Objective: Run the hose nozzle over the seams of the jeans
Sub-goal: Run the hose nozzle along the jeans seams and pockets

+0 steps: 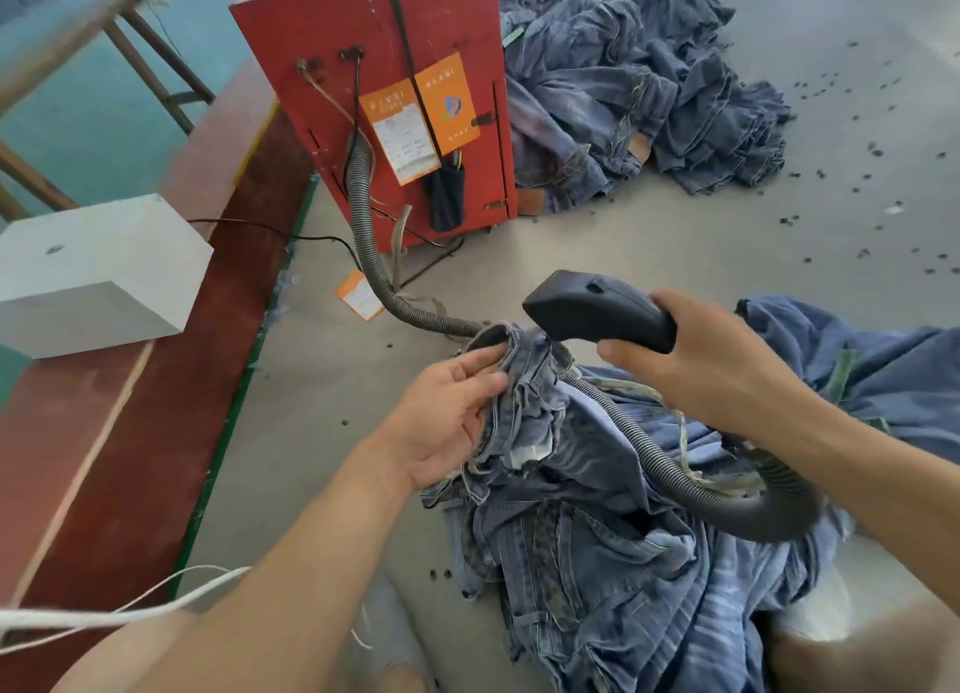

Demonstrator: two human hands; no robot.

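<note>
Jeans (587,526): soft, limp denim heaped before you, your left hand (447,417) pinching a bunched seam, right hand (711,365) gripping the light rigid nozzle (582,308); hold fabric taut beside the seam

no text can be read. the red cabinet (332,69) carries two orange tags (447,100), one with a white sheet of print too small to make out, the other with a small blue-and-green logo. another orange tag (358,295) lies on the floor, also unreadable.
</note>
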